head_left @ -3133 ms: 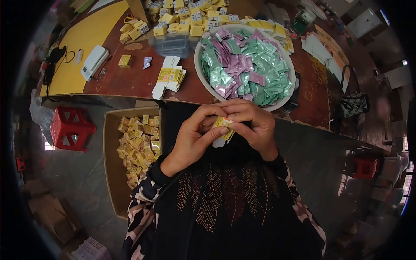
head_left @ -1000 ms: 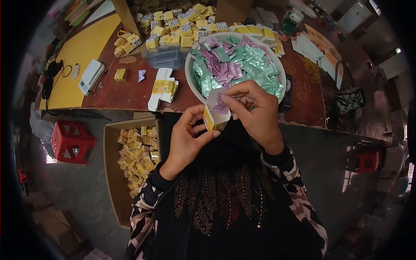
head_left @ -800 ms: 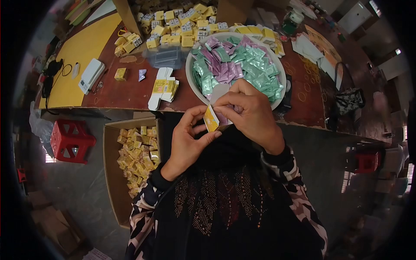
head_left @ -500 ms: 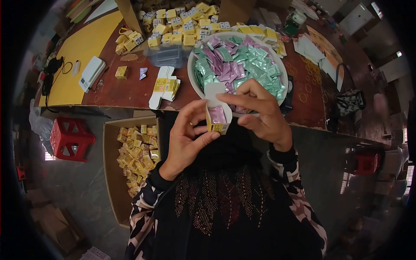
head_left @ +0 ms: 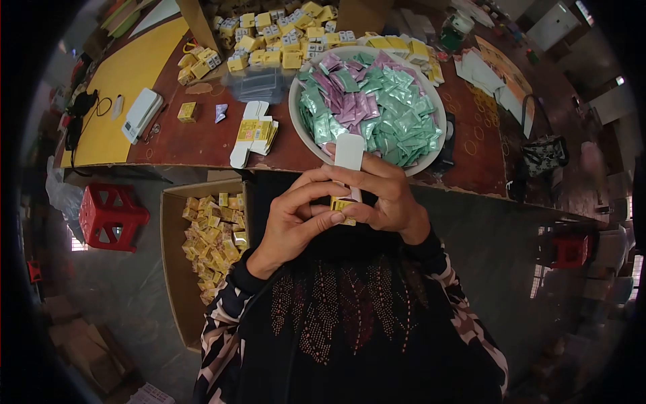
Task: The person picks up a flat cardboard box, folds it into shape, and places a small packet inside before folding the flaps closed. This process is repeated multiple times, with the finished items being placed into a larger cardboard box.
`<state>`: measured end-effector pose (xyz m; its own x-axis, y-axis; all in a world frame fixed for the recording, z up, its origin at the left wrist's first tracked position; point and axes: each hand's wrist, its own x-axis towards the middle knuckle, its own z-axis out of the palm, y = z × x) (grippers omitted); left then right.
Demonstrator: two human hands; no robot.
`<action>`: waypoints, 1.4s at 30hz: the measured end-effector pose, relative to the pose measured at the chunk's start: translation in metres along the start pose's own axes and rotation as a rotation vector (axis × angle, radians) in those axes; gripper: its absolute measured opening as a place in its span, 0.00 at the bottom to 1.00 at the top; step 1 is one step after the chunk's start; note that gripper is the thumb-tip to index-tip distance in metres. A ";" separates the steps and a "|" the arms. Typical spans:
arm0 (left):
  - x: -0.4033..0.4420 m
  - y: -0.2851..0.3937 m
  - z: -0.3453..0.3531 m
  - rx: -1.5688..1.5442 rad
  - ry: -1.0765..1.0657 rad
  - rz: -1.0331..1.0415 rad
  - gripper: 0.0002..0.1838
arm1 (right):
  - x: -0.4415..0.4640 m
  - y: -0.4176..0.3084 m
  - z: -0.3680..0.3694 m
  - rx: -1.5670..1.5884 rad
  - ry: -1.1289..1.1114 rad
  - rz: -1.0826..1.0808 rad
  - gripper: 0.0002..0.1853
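Observation:
A small yellow box (head_left: 344, 202) is held between both hands in front of my chest, its white top flap (head_left: 350, 151) standing up. My left hand (head_left: 296, 219) grips the box from the left, thumb at its lower edge. From the right, my right hand (head_left: 387, 198) has its fingers and thumb pressed on the same box. Just beyond is a round white basin (head_left: 296, 121) heaped with green and purple sachets (head_left: 404, 108). A stack of flat yellow-and-white cartons (head_left: 256, 135) lies left of the basin.
Below the table's left part, a cardboard carton (head_left: 173, 283) holds many yellow boxes (head_left: 212, 236). On the table are a single box (head_left: 187, 112), a sachet (head_left: 221, 113), a white scale (head_left: 142, 116) and piled yellow boxes (head_left: 269, 40). A red stool (head_left: 111, 215) stands left.
A purple sachet went into the opened box from my right hand. My right hand then left the sachet, came down and closed on the box's right side; the flap still stands up.

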<state>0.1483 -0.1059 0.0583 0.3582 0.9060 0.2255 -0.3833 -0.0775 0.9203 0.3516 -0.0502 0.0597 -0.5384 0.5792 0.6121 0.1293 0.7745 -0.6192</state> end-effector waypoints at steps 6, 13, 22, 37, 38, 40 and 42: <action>-0.003 -0.015 -0.005 -0.055 0.004 0.055 0.21 | 0.004 -0.006 0.000 -0.102 0.011 -0.057 0.22; 0.004 -0.001 0.002 -0.073 0.093 0.016 0.37 | 0.004 -0.022 0.016 0.181 0.157 0.141 0.22; 0.002 -0.001 0.002 -0.044 0.125 0.021 0.38 | 0.002 -0.017 0.009 0.148 0.014 0.101 0.18; 0.001 0.002 0.004 0.082 0.120 -0.036 0.40 | 0.000 -0.019 0.019 0.374 0.185 0.373 0.12; 0.002 0.003 0.004 0.081 0.121 -0.037 0.40 | 0.000 -0.019 0.020 0.374 0.185 0.374 0.12; 0.002 0.005 0.005 0.048 0.122 -0.093 0.42 | -0.001 -0.020 0.021 0.437 0.221 0.475 0.12; 0.001 0.002 0.004 0.028 0.131 -0.112 0.40 | -0.002 -0.016 0.022 0.362 0.190 0.408 0.11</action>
<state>0.1511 -0.1069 0.0620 0.2829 0.9559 0.0794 -0.3230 0.0170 0.9463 0.3321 -0.0697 0.0574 -0.3412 0.8742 0.3455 -0.0163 0.3621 -0.9320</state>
